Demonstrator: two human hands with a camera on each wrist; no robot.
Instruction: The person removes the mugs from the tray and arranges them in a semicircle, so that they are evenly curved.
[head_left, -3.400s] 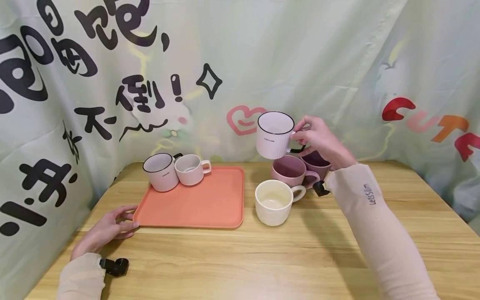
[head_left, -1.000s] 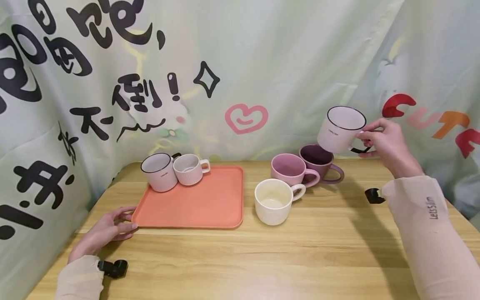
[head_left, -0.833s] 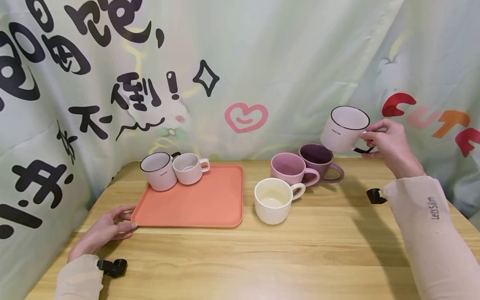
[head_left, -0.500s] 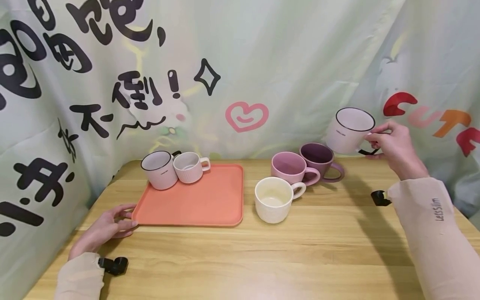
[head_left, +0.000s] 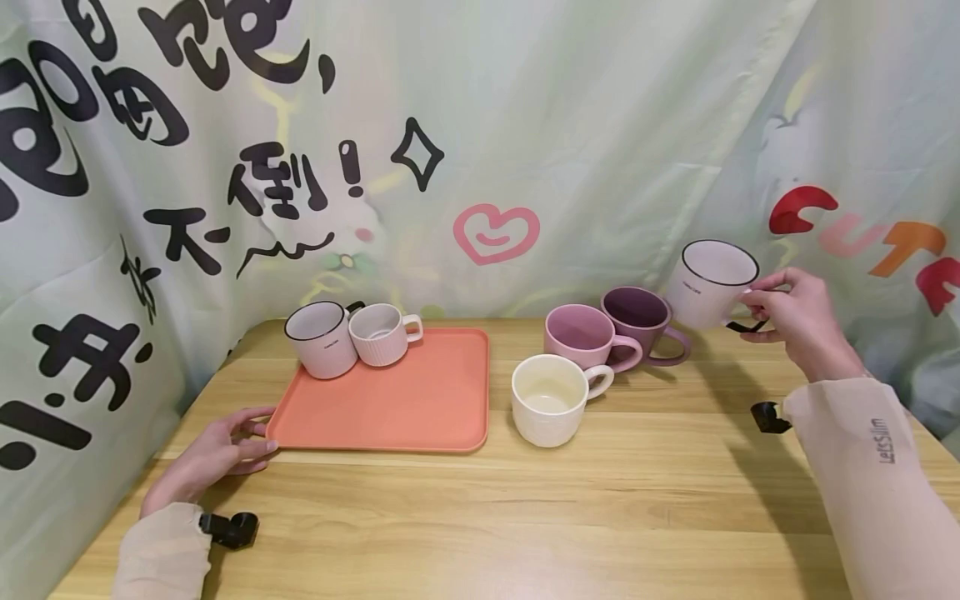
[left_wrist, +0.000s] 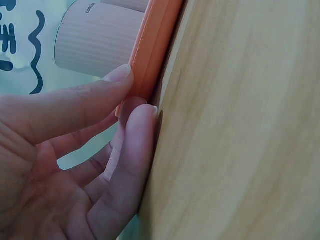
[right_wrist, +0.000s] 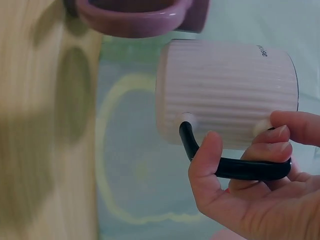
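Observation:
My right hand (head_left: 806,321) grips the black handle (right_wrist: 250,169) of a white ribbed mug (right_wrist: 225,90) with a dark rim. The mug hangs upright at the right, above the table's back edge, beside a dark purple mug (head_left: 636,308). At the near left corner of an orange tray (head_left: 390,412), my left hand (head_left: 217,457) pinches the rim, thumb on top and fingers under it, as the left wrist view shows. On the tray's back left stand a similar black-rimmed mug (head_left: 322,346) and a smaller white ribbed cup (head_left: 378,337), side by side.
A pink mug (head_left: 577,333) stands against the dark purple one, with a cream mug (head_left: 546,408) in front of it; their handles point right. The wooden table (head_left: 480,525) ends at a printed curtain (head_left: 600,150) behind.
My right hand has carried the black-rimmed mug from above the pink mug to the right, past the dark purple one, then lowered it a little. The left hand stays at the tray corner.

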